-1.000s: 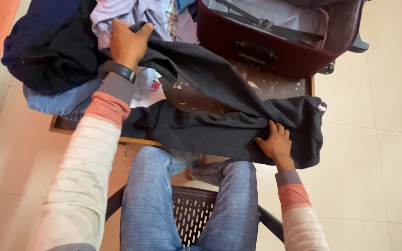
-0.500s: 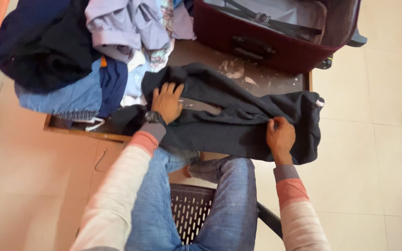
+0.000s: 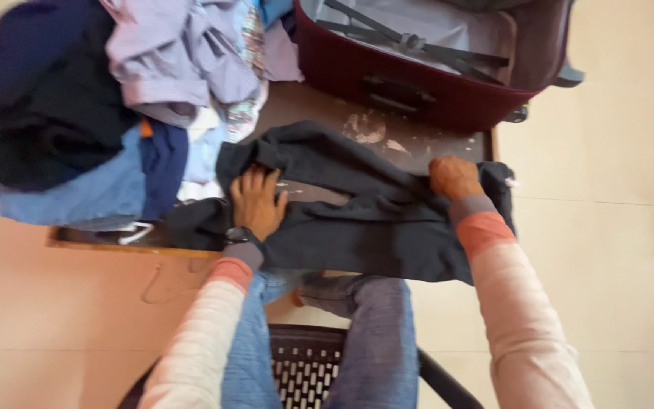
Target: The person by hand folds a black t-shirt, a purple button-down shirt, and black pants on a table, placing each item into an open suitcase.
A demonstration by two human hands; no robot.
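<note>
Low brown wooden table [image 3: 418, 140], scuffed top, on pale tiled floor [image 3: 607, 227]. Open maroon suitcase with grey lining [image 3: 418, 83] at table's far edge. Heap of mixed clothes, navy, lilac and light blue [image 3: 115, 98], on table's left side. Dark grey trousers [image 3: 357, 220] lie across table's near edge, partly folded. Left hand [image 3: 256, 203] flat, fingers spread, pressing trousers. Right hand [image 3: 454, 177] closed, gripping trousers at right end. Black plastic chair [image 3: 304, 371] under person's legs.

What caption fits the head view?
Both hands, left and right, press a dark garment flat on a table.
</note>
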